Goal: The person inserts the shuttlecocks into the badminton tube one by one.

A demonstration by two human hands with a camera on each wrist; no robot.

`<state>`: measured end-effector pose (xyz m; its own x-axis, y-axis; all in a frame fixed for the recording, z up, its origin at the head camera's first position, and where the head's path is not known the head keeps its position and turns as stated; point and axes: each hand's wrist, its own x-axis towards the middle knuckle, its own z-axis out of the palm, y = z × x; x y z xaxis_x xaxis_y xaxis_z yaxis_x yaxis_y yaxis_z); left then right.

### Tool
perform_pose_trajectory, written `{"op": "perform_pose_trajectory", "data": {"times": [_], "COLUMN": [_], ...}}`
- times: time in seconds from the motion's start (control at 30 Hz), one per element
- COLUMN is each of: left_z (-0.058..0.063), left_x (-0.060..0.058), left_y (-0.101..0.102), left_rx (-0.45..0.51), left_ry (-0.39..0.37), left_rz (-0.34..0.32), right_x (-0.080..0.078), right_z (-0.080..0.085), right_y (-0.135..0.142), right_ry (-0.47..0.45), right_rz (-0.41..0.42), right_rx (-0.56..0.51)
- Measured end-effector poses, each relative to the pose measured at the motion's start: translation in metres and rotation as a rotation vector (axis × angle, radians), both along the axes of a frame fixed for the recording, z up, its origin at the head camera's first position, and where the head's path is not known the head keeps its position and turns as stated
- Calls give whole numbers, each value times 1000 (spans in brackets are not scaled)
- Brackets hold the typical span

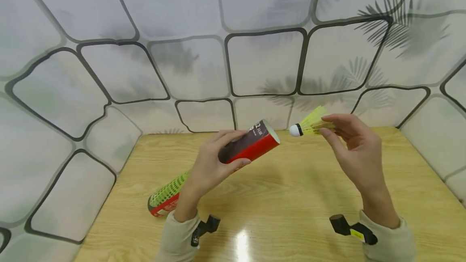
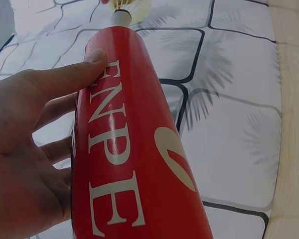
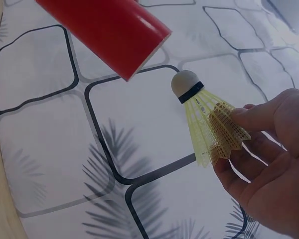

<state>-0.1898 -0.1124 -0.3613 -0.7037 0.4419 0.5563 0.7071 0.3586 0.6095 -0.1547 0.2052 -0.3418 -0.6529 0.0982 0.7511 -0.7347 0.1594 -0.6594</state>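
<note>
In the head view my left hand (image 1: 211, 161) grips a red and black shuttlecock tube (image 1: 255, 151), tilted up with its round end toward the right. Large pale letters run along the tube's red side (image 2: 114, 149) in the left wrist view, with the thumb pressed on it. My right hand (image 1: 358, 151) pinches a yellow shuttlecock (image 1: 311, 123) by its skirt. Its white cork with a black band points at the tube's end, a short gap apart. The right wrist view shows thumb and fingers on the skirt of the shuttlecock (image 3: 212, 119).
A green mesh-patterned and red cylinder (image 1: 165, 197) lies on the wooden table (image 1: 291, 205) behind my left wrist, partly hidden by it. A pale wall covering (image 1: 265, 64) with dark outlines and leaf prints rises behind the table and along both sides.
</note>
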Motion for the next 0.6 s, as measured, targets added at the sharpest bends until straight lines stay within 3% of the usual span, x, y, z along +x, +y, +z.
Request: {"op": "perform_pose_trajectory", "data": {"times": [0.4, 0.6], "left_z": [2, 2], "left_x": [2, 3], "left_y": [5, 7], "left_rx": [-3, -14], "left_ry": [5, 5], "left_rz": [-10, -25], "right_x": [3, 2], "right_z": [-1, -3], "right_y": [-13, -20], "right_ry": [0, 5], "right_rz": [-68, -60], "right_rx": [104, 126]}}
